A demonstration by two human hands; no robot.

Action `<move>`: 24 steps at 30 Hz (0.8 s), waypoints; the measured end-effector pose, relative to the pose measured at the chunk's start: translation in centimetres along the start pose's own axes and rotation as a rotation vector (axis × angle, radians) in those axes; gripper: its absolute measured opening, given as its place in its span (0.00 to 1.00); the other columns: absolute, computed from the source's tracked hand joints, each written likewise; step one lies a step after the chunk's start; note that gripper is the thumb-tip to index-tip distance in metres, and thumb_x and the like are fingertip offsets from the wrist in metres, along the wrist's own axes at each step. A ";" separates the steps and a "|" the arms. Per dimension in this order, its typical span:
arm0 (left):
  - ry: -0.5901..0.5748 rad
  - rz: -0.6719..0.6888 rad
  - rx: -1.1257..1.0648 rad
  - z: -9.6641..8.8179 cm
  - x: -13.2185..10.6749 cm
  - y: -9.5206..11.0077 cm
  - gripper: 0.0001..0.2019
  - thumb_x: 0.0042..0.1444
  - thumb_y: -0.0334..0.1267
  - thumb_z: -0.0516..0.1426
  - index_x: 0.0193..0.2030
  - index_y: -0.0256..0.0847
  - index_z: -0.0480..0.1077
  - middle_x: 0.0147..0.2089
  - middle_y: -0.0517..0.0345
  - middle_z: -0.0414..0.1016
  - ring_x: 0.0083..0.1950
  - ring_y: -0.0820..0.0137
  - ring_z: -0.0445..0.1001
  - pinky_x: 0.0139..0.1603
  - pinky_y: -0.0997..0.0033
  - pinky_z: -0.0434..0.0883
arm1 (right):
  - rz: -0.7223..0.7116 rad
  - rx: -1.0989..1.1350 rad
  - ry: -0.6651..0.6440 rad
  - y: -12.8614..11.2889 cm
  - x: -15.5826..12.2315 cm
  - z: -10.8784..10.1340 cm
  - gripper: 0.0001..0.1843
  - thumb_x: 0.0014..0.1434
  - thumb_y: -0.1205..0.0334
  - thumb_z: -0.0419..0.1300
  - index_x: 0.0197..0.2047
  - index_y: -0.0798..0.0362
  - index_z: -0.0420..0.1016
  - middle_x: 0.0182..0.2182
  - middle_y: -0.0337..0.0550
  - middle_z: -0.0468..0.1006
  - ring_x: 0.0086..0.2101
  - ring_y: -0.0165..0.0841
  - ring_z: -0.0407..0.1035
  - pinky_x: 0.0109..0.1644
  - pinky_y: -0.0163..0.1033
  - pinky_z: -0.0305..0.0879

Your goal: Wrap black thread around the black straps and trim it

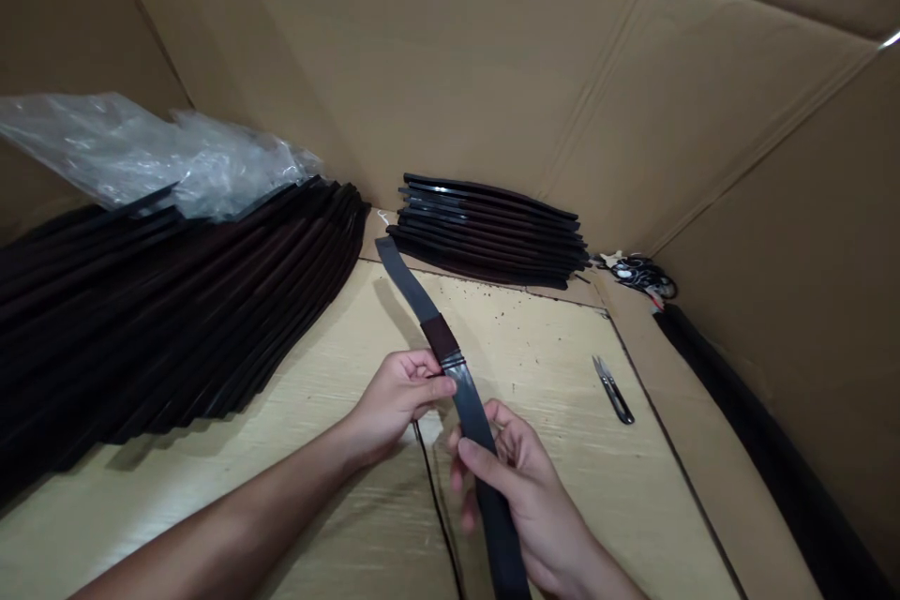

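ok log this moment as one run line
left hand: holds belt below brown band | right hand: holds belt lower down | nearby: snips, stacked belts

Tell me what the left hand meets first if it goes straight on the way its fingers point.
The dark belt comes first: the left hand is touching it, with its fingertips at the strap just below the brown section. Past the belt, the thread snips lie near that line, but depth is unclear.

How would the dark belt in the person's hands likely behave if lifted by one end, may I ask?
The belt seems fairly stiff: its free end runs nearly straight past the left hand. Its smooth, faintly shiny face may feel slippery.
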State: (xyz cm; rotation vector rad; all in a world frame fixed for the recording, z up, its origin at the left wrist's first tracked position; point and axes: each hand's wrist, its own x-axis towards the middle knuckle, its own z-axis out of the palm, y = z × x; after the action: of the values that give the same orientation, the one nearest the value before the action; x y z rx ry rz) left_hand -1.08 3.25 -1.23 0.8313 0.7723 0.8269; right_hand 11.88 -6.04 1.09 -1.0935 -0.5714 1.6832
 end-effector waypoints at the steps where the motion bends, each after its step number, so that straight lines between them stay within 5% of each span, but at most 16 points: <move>1: 0.007 -0.009 0.015 0.1 0.0 0.0 0.21 0.32 0.45 0.72 0.22 0.35 0.66 0.16 0.69 0.60 0.16 0.85 0.47 0.17 0.79 0.41 | 0.004 -0.008 -0.002 0.1 0.0 0.1 0.22 0.45 0.55 0.73 0.33 0.53 0.64 0.27 0.36 0.76 0.19 0.23 0.64 0.16 0.26 0.58; 5: 0.015 0.000 0.054 0.4 -0.2 0.1 0.24 0.31 0.47 0.71 0.21 0.38 0.61 0.14 0.72 0.56 0.15 0.85 0.45 0.17 0.79 0.41 | -0.022 0.067 0.059 0.5 -0.1 0.4 0.23 0.50 0.49 0.69 0.31 0.52 0.59 0.23 0.35 0.75 0.14 0.19 0.57 0.15 0.24 0.46; 11: 0.078 0.068 0.092 0.6 -0.3 0.1 0.23 0.36 0.49 0.70 0.20 0.39 0.60 0.13 0.73 0.53 0.15 0.84 0.45 0.17 0.78 0.42 | -0.095 0.107 0.125 0.4 -0.1 0.3 0.17 0.51 0.52 0.68 0.35 0.54 0.67 0.28 0.43 0.79 0.24 0.25 0.65 0.26 0.29 0.59; 15: 0.016 0.062 0.100 0.3 -0.1 -0.1 0.23 0.38 0.53 0.68 0.22 0.38 0.63 0.13 0.73 0.53 0.16 0.83 0.45 0.18 0.77 0.41 | -0.155 0.011 0.118 0.6 0.1 0.1 0.23 0.47 0.57 0.72 0.45 0.54 0.72 0.32 0.44 0.79 0.29 0.27 0.67 0.32 0.31 0.64; 17: -0.041 0.046 0.126 0.1 -0.1 0.0 0.24 0.35 0.53 0.69 0.22 0.37 0.64 0.15 0.72 0.55 0.17 0.83 0.46 0.18 0.77 0.42 | -0.142 -0.029 0.089 0.8 0.2 0.1 0.28 0.45 0.58 0.74 0.48 0.55 0.73 0.31 0.41 0.78 0.28 0.26 0.67 0.30 0.30 0.66; 24: -0.103 0.012 0.225 0.2 -0.1 0.2 0.21 0.39 0.52 0.67 0.20 0.38 0.64 0.14 0.71 0.54 0.17 0.82 0.47 0.18 0.77 0.45 | 0.015 -0.125 0.076 0.8 0.5 0.3 0.25 0.43 0.47 0.72 0.33 0.55 0.67 0.19 0.33 0.71 0.15 0.25 0.64 0.16 0.30 0.63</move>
State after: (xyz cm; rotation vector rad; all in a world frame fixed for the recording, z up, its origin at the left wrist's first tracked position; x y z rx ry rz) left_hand -1.01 3.14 -0.98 1.0709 0.7787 0.7101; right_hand 11.22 -5.91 0.38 -1.2482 -0.6274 1.6297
